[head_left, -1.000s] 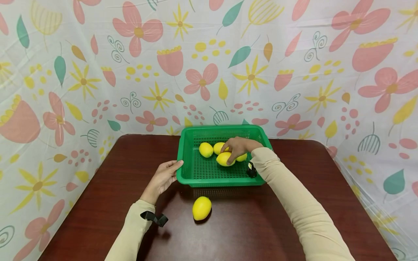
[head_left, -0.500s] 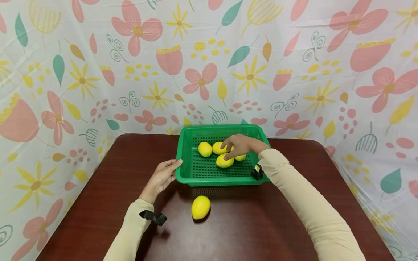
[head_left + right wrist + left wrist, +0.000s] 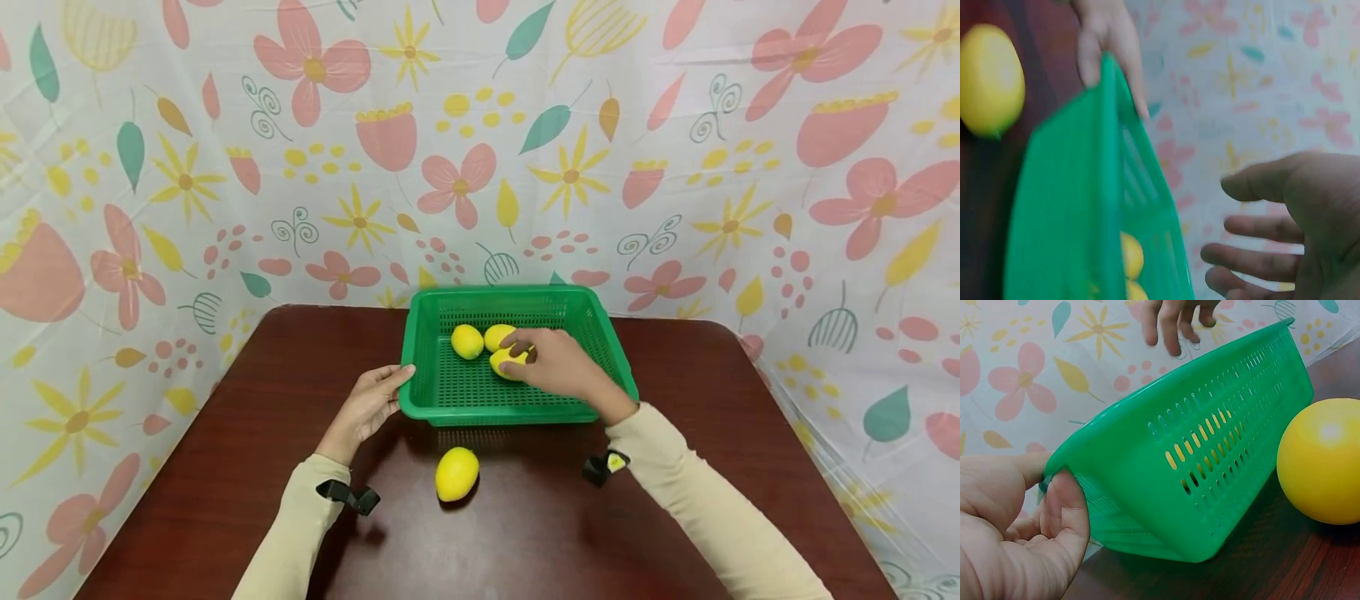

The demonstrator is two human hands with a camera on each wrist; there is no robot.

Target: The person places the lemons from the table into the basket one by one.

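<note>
My left hand point(image 3: 371, 402) pinches the left rim of a green plastic basket point(image 3: 480, 415), thumb on one side and fingers on the other, as the left wrist view shows. Over the basket is my right hand point(image 3: 562, 364), its spread fingers holding nothing in the right wrist view point(image 3: 1285, 231). Below it lie yellow lemons: one at the left point(image 3: 467, 342), another behind point(image 3: 498, 337), and a nearer lemon point(image 3: 507, 364) partly covered by the right fingers. Another yellow lemon point(image 3: 457, 474) lies on the table in front of the basket.
The dark reddish-brown table point(image 3: 525, 533) has a glossy top. A white curtain point(image 3: 465, 108) with printed flowers hangs behind it and along its sides. Black straps with small cameras sit on both wrists, the left strap point(image 3: 347, 495) hanging over the table.
My right hand has let go of the near lemon in the basket, lifted and drawn back towards me. The left hand keeps its hold on the rim.
</note>
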